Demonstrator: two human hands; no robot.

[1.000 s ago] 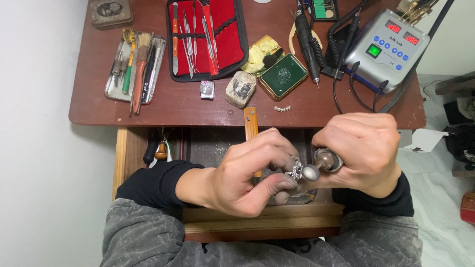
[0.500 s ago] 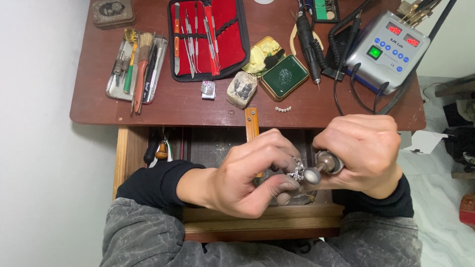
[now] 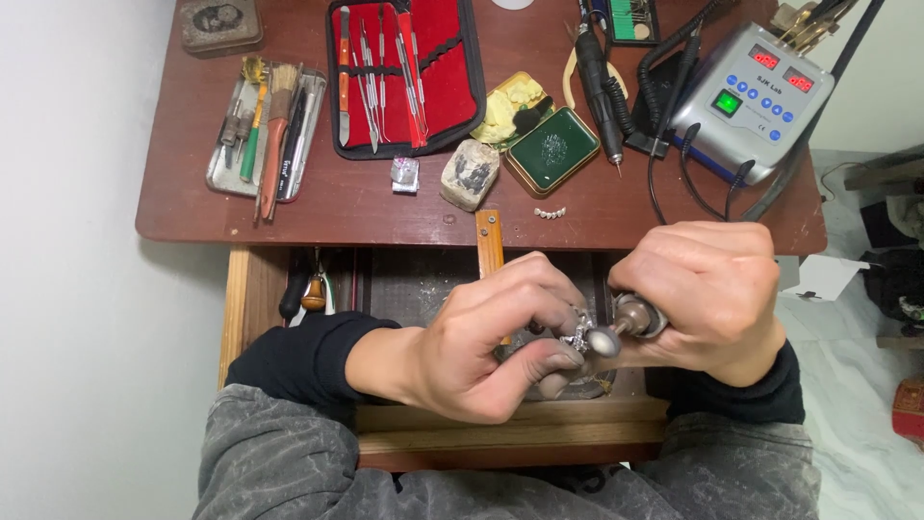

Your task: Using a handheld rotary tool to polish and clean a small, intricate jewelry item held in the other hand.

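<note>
The small silver piece (image 3: 580, 332) sat pinched in the left hand's (image 3: 481, 351) fingertips, just below the wooden bench pin (image 3: 489, 243). The right hand (image 3: 707, 299) was curled tight around a rotary handpiece (image 3: 630, 320), its round tip touching the metal. The polishing looked midway. Open room lay only over the drawer beneath the pin.

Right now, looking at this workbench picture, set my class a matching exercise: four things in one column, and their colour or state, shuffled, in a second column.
Things
1. Tool case
2. Small tin
3. Control box
4. Left hand

Colour or state
A. grey, with a lit green button
B. pinching a small silver piece
C. open, with a red lining
D. green lid

Pairs: 1-C, 2-D, 3-A, 4-B
</note>
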